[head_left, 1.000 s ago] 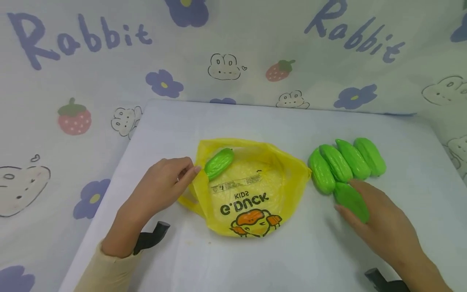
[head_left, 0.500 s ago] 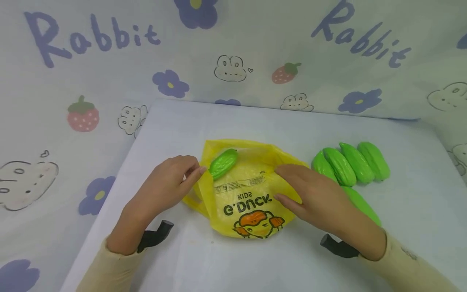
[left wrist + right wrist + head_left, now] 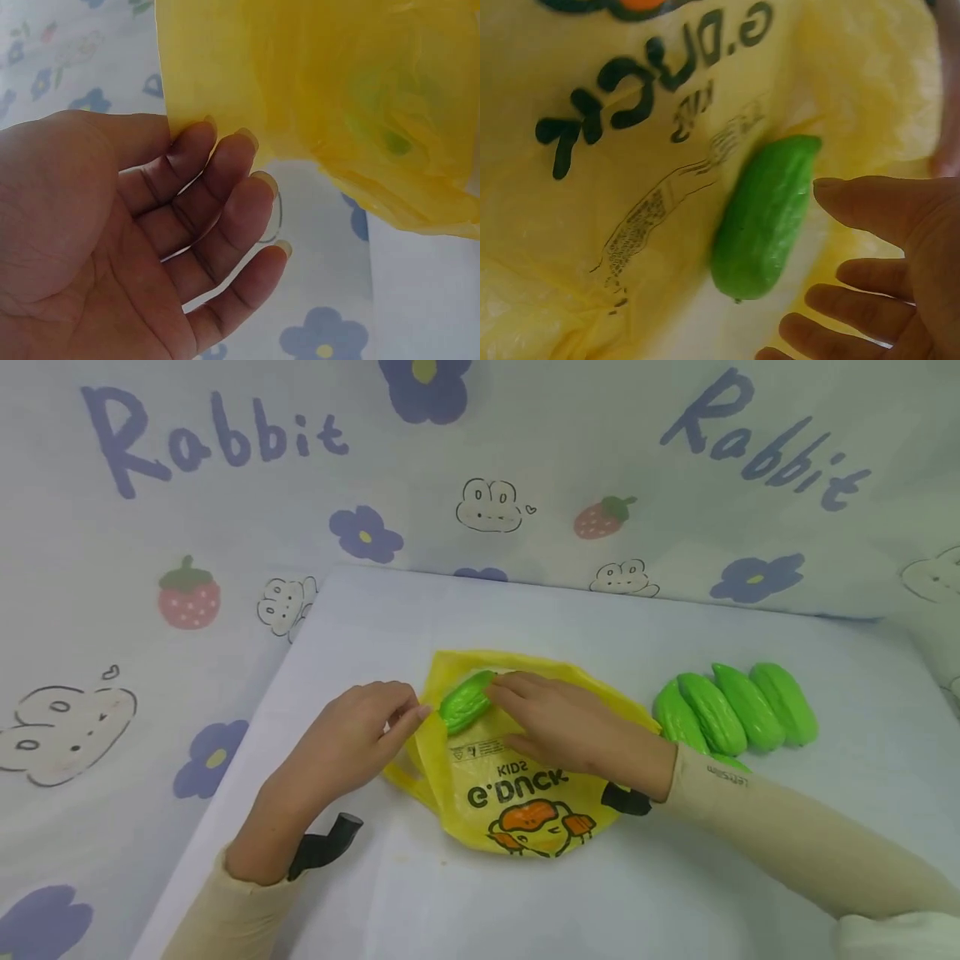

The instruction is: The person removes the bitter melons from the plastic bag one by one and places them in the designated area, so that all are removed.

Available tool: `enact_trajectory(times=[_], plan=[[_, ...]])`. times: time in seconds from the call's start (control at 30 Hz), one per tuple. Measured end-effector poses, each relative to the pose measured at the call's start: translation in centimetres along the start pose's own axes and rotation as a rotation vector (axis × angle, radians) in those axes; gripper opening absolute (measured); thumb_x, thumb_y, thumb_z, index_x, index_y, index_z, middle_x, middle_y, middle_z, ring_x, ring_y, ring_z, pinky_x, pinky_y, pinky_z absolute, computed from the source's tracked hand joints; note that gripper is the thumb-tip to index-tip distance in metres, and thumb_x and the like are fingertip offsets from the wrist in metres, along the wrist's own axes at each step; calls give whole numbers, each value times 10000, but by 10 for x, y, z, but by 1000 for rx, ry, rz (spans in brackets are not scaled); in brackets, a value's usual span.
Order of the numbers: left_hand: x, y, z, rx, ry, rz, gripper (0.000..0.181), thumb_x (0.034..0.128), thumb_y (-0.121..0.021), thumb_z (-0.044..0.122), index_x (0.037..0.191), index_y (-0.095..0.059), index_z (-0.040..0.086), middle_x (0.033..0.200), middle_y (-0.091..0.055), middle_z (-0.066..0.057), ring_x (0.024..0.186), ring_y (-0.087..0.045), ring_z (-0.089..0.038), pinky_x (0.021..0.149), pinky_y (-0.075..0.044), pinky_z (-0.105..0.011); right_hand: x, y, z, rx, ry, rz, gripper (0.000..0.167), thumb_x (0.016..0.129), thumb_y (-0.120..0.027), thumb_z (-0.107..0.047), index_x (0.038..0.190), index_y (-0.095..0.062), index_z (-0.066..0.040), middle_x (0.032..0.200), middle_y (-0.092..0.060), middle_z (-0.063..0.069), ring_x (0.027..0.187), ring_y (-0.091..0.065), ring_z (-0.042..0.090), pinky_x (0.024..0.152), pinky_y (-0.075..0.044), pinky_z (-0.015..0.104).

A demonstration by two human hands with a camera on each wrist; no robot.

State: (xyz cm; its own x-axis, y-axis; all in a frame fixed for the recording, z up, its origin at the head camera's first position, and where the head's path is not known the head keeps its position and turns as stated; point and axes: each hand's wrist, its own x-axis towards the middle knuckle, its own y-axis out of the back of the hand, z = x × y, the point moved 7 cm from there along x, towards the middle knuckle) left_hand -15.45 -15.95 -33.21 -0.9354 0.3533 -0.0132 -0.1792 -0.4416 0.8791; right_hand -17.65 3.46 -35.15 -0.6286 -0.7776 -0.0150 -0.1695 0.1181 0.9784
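My left hand (image 3: 352, 731) pinches the left edge of a yellow plastic bag (image 3: 232, 67) between thumb and index finger, its other fingers loosely bent. Printed with a duck, the bag (image 3: 468, 814) lies with its mouth spread wide. Inside it, near the left side, rests a green cucumber (image 3: 463, 703). My right hand (image 3: 562, 722) reaches over the bag, fingertips beside the cucumber in the head view. From the right wrist, a gap shows between the thumb and the cucumber (image 3: 765, 217), and the fingers of the right hand (image 3: 900, 262) are spread, holding nothing.
Several more green cucumbers (image 3: 742, 714) lie side by side to the right of the bag. One more cucumber (image 3: 733, 762) is mostly behind the right forearm. Behind the white table (image 3: 517, 910) hangs a rabbit-patterned cloth (image 3: 405, 468).
My right hand has let go of a cucumber near the right-hand row and moved left over the bag to the cucumber inside. The left hand keeps its pinch on the bag.
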Motion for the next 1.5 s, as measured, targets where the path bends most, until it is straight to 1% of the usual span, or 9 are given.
enact_trajectory(times=[0.23, 0.4, 0.53, 0.7, 0.87, 1.1, 1.2, 1.33, 1.5], plan=[[1, 0, 2, 13, -25, 5, 218, 1068, -631, 262, 876, -595, 166, 713, -482, 36, 708, -497, -157, 661, -446, -356, 25, -19, 5, -72, 16, -30, 636, 972, -762, -276, 1514, -490, -84, 1522, -530, 102, 1352, -544, 309, 1065, -489, 462], [1, -1, 0, 4, -17, 1, 222, 1069, -629, 260, 873, -589, 163, 706, -473, 32, 700, -495, -158, 655, -442, -356, 38, -24, 5, -132, 50, 34, 541, 982, -720, -216, 1472, -530, -88, 1451, -565, 86, 1204, -616, 296, 979, -543, 415], [0, -1, -1, -1, -13, 7, 227, 1069, -630, 262, 869, -586, 163, 703, -467, 30, 692, -492, -153, 644, -441, -352, 43, -27, 5, -182, 78, 84, 391, 1002, -694, -182, 1375, -610, -98, 1347, -592, 70, 1083, -629, 271, 902, -564, 383], [1, -1, -1, 4, -9, 11, 225, 1069, -628, 263, 874, -592, 159, 703, -473, 26, 689, -492, -155, 640, -443, -351, 45, -31, 4, -234, 92, 98, 276, 1036, -664, -175, 1304, -647, -111, 1253, -608, 62, 1010, -628, 261, 834, -580, 381], [1, 0, -1, 18, -8, 12, 219, 1069, -627, 263, 879, -607, 156, 709, -486, 26, 694, -496, -162, 647, -445, -355, 44, -32, 4, -246, 94, 96, 256, 1046, -655, -168, 1296, -651, -113, 1232, -642, 72, 1000, -643, 266, 822, -586, 390], [0, 4, -1, 8, -6, 45, 242, 1065, -637, 268, 859, -584, 154, 703, -471, 9, 683, -487, -168, 638, -428, -359, 41, -32, 6, -204, 62, 74, 265, 1027, -669, -162, 1287, -646, -118, 1306, -684, 71, 1096, -676, 291, 860, -589, 432], [0, 6, 0, 2, -6, 53, 248, 1069, -630, 269, 856, -579, 152, 701, -466, 6, 684, -483, -170, 639, -421, -362, 37, -30, 5, -188, 60, 82, 269, 1009, -694, -168, 1268, -646, -111, 1279, -696, 59, 1086, -683, 283, 849, -591, 425], [0, 6, -1, 0, 4, 41, 248, 1070, -627, 264, 855, -579, 150, 695, -463, 6, 680, -485, -168, 636, -422, -362, 30, -30, 3, -155, 56, 75, 299, 995, -727, -215, 1261, -644, -107, 1250, -701, 51, 1077, -681, 277, 842, -586, 427], [0, 2, -5, -5, 28, 18, 236, 1073, -620, 272, 875, -588, 149, 687, -469, 12, 673, -493, -167, 630, -432, -360, 19, -29, 3, -113, 48, 61, 296, 989, -737, -227, 1239, -640, -101, 1168, -715, 45, 983, -683, 249, 791, -578, 398]])
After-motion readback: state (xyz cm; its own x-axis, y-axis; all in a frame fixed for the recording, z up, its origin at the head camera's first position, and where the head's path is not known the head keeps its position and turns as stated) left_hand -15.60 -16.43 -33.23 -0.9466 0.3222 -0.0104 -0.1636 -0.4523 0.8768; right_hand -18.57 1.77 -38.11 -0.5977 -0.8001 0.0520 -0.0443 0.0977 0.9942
